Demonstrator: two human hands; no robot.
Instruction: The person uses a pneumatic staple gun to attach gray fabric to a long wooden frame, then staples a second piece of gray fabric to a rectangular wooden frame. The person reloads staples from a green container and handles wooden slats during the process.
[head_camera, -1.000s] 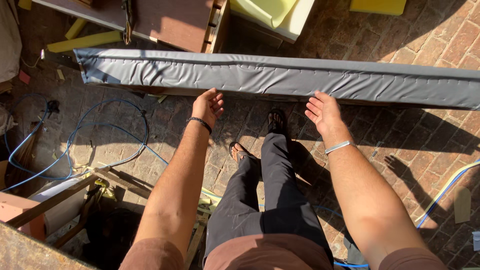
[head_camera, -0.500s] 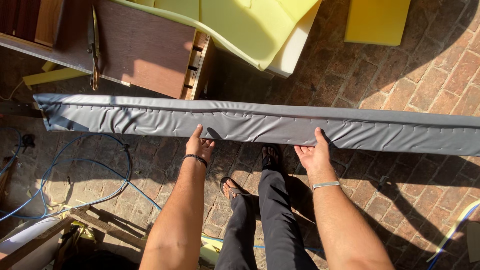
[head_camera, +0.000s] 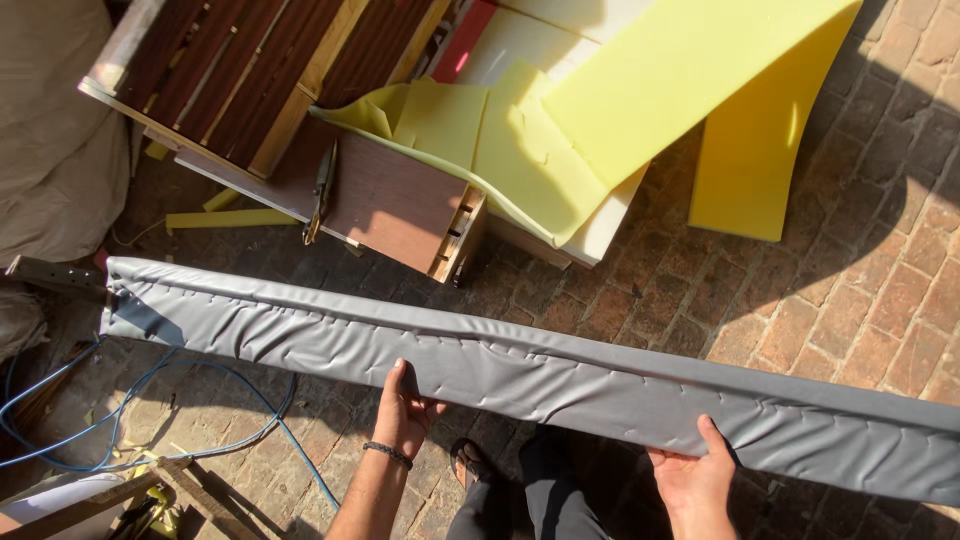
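Fingers (head_camera: 398, 375) of the left hand (head_camera: 405, 415) are lying spread and flat against the near edge of the long grey upholstered panel (head_camera: 520, 375), thumb hooking toward its underside; the right hand (head_camera: 692, 478) is cupping the same edge further along, one finger (head_camera: 712, 436) pressing onto the grey face. Both hands are gripping the panel from below; how far the fingers are wrapping round the back cannot be told.

Change noted: a second ago both hands were hovering just short of the panel, palms open; half a second ago they were making contact. Now the panel is sitting higher and nearer, crossing the brick paving (head_camera: 850, 270) at a slant, so it is judged to be lifting under the person's control.

The panel's right end is running out of view and its left end is resting near a metal bracket (head_camera: 50, 275). Behind it are lying yellow foam sheets (head_camera: 640, 100) and a wooden cabinet (head_camera: 390, 205). A blue cable (head_camera: 200, 400) is trailing below, its ends out of view.
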